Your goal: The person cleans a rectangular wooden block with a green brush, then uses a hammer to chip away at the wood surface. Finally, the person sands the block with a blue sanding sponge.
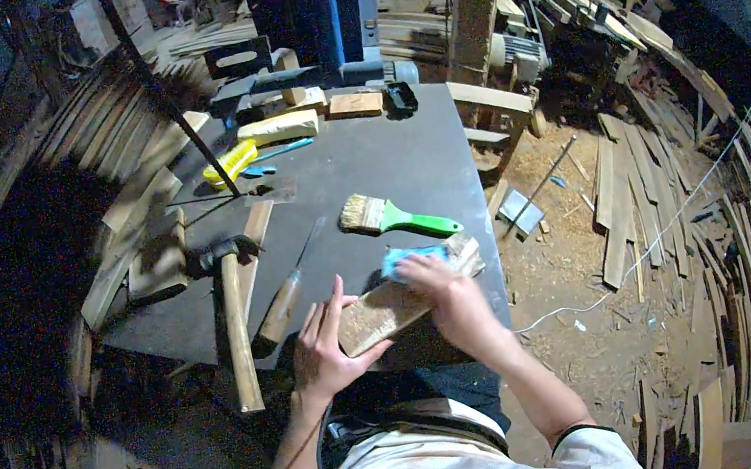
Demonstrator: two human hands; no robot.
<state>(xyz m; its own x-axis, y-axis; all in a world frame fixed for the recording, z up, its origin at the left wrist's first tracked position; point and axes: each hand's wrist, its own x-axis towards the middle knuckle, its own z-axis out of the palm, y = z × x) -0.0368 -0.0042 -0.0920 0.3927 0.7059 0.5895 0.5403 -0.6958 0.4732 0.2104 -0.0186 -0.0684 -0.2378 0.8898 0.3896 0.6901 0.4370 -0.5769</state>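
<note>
A short wooden block [384, 319] lies slanted across the near edge of the dark table. My left hand [327, 350] grips its near left end, with the thumb along the lower side and the fingers raised on the other. On the far half of the block, my right hand [444, 288] presses a light blue pad [400, 263]; whether it is cloth, sponge or abrasive I cannot tell. Just beyond lies a paintbrush [401, 218] with pale bristles and a green handle. Left of my hands are a wooden-handled pointed tool [284, 307] and a hammer [239, 327].
A yellow object [230, 163], a pale wood block [278, 128], a brown block [355, 105] and a small black tray [401, 99] sit toward the table's [363, 157] far side. Boards [635, 181] and sawdust cover the floor at right. A white cord [596, 304] crosses there.
</note>
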